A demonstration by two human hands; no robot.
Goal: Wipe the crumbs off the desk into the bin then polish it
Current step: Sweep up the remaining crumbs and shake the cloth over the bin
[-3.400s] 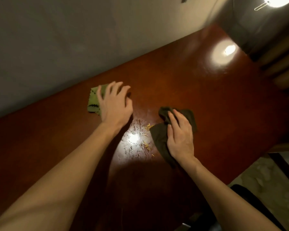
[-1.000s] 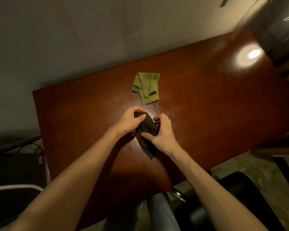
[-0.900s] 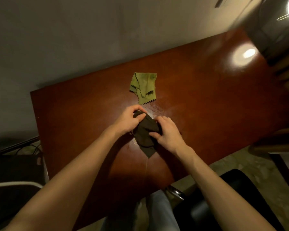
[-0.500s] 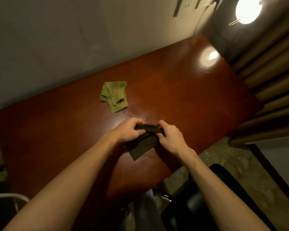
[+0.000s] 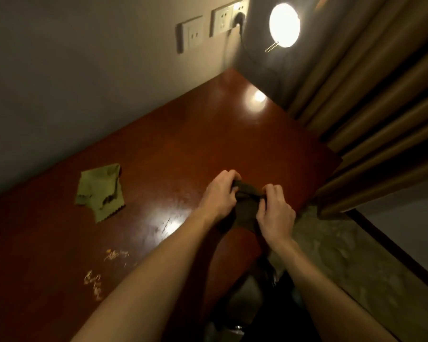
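A dark cloth point(image 5: 246, 208) is bunched between both hands near the front edge of the reddish-brown desk point(image 5: 208, 134). My left hand point(image 5: 219, 193) grips its left end and my right hand point(image 5: 276, 211) pinches its right end, and the rest hangs down between them. Pale crumbs point(image 5: 94, 282) lie scattered on the desk to the left of my left forearm, with a few more crumbs point(image 5: 115, 254) a little further back. A green cloth point(image 5: 100, 191) with zigzag edges lies flat toward the wall. No bin shows in the frame.
The wall runs along the desk's far edge, with sockets point(image 5: 223, 19) and a plugged cable. A round lit lamp point(image 5: 284, 24) hangs above the far corner. Curtains point(image 5: 371, 114) stand at the desk's right end. A dark chair point(image 5: 265, 314) sits below the front edge on the patterned floor.
Both hands have carried the bunched dark cloth to the right along the desk toward its front edge. The view has swung right, leaving crumbs and green cloth off to the left.
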